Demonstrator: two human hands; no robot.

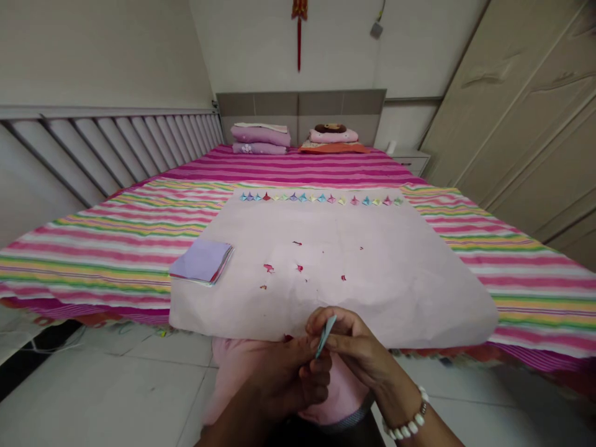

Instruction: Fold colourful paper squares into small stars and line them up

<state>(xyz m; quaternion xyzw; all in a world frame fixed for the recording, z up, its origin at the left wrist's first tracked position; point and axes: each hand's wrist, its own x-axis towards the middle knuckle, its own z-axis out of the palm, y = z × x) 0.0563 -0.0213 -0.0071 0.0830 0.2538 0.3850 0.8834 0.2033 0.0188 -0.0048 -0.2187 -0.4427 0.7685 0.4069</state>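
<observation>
A small light-blue folded paper is pinched between both hands above my lap, just off the near edge of the sheet. My left hand grips its lower end, the fingers curled. Thumb and fingers of my right hand close on its upper part; a white bead bracelet circles that wrist. Part of the paper is hidden by the fingers. Along the far edge of the white sheet runs a row of small folded paper pieces in several colours. A stack of square paper, lilac on top, lies at the left.
Red paper scraps are scattered on the sheet's middle. Beneath it is a striped bedspread. Folded bedding sits by the headboard. A rail runs along the left; a wardrobe stands at the right.
</observation>
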